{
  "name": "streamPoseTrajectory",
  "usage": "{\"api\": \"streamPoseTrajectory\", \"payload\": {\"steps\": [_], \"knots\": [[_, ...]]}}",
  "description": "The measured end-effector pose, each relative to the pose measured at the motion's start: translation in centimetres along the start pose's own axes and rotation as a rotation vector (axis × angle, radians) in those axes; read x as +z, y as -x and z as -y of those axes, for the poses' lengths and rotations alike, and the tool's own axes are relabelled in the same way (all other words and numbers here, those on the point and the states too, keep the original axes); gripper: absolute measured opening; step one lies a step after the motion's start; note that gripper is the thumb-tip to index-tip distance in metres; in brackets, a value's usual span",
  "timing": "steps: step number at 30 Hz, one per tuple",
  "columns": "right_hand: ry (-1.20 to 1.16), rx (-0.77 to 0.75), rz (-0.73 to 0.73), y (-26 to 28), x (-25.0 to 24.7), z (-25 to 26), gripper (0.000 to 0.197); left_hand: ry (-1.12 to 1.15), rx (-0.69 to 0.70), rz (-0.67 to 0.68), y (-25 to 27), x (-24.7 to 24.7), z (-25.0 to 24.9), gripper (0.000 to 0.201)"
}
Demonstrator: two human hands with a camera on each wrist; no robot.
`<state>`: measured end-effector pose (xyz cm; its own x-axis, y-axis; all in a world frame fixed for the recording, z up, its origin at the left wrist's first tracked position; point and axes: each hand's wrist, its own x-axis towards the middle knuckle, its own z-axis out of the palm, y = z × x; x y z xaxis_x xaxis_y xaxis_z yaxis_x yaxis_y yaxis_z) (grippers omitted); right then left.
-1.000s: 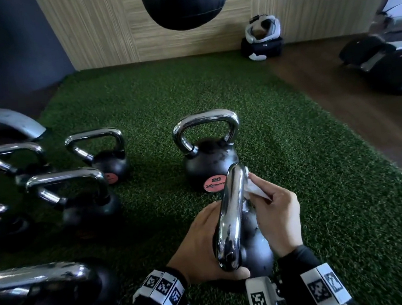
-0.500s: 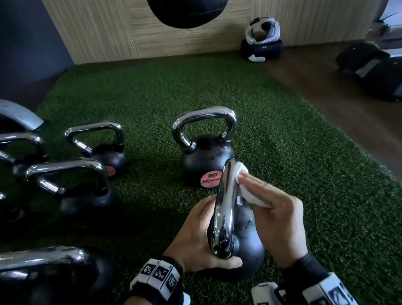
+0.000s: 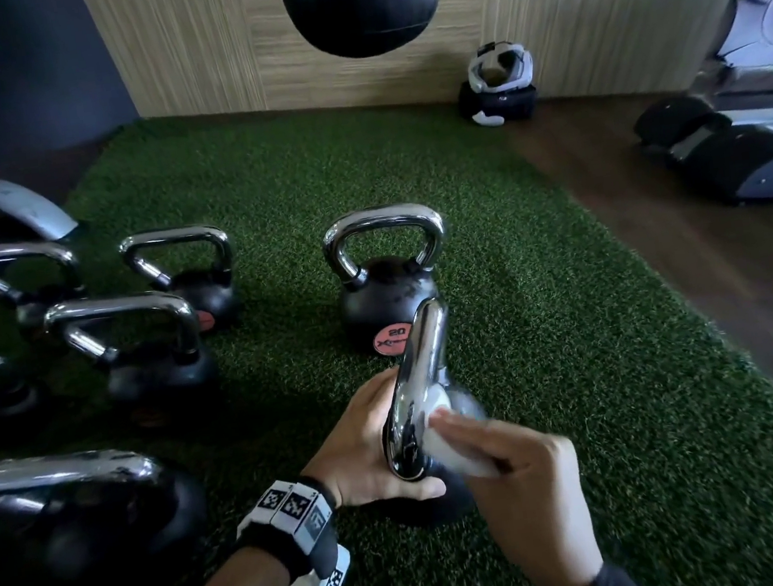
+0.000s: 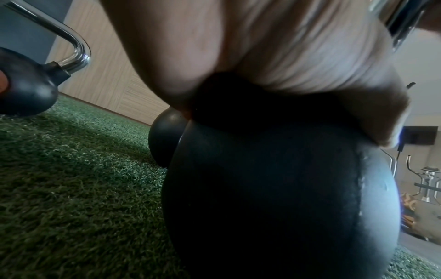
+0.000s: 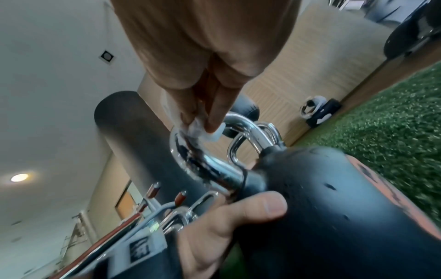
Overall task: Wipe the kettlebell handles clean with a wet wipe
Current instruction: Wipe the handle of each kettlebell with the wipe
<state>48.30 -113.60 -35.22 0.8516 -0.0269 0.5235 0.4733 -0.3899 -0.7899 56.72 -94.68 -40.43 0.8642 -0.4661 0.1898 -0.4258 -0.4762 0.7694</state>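
Note:
A black kettlebell [image 3: 455, 410] with a chrome handle [image 3: 424, 365] stands on the green turf just in front of me, its handle edge-on to the head view. My left hand [image 3: 368, 444] grips it at the handle's base, thumb [image 5: 253, 207] across the black body [image 5: 334, 217]. In the left wrist view the palm [image 4: 262, 47] lies on the dark ball [image 4: 286, 188]. My right hand [image 3: 527, 484], blurred, pinches a white wet wipe [image 3: 444, 435] against the lower right side of the handle. The right wrist view shows the fingertips pressing the wipe [image 5: 203, 132] onto the chrome bend [image 5: 186, 156].
Another kettlebell marked 20 [image 3: 389, 292] stands right behind. Several more kettlebells [image 3: 140, 349] crowd the left side, one large one [image 3: 63, 512] near my left arm. A punching bag [image 3: 363, 1] hangs ahead. Headgear on a bag [image 3: 495, 82] and a machine [image 3: 743, 146] sit on the wood floor.
My right hand has slid the wipe down the handle from its far top end to the lower part near my left hand. The left hand keeps its hold.

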Motion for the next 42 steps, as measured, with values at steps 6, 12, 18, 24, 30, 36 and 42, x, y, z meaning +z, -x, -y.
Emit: {"api": "streamPoseTrajectory", "payload": {"steps": [6,12,18,24,30,36,42], "knots": [[-0.239,0.253,0.092,-0.5,-1.2,-0.2,0.024,0.079,-0.033,-0.002,0.1,0.2,-0.2,0.118],[-0.033,0.265,0.227,-0.3,-0.5,-1.7,0.017,0.093,-0.043,-0.032,-0.1,-0.1,-0.7,0.112],[-0.097,0.261,0.248,-1.3,-0.9,-2.0,0.017,0.04,-0.053,-0.018,0.1,0.3,-0.1,0.122],[0.058,0.069,0.472,-3.5,-0.4,-1.7,0.036,-0.048,0.044,-0.052,0.1,0.2,-0.6,0.109],[-0.027,0.162,0.496,-3.4,0.0,-1.2,0.029,0.029,-0.018,-0.049,0.1,0.4,0.1,0.123],[-0.005,0.172,0.516,-3.5,-0.5,-1.4,0.013,-0.064,0.072,-0.023,0.0,0.3,-0.4,0.109],[-0.295,0.345,0.52,-4.1,-0.4,-1.4,0.018,0.047,-0.03,-0.046,0.3,0.7,1.5,0.128]]}}
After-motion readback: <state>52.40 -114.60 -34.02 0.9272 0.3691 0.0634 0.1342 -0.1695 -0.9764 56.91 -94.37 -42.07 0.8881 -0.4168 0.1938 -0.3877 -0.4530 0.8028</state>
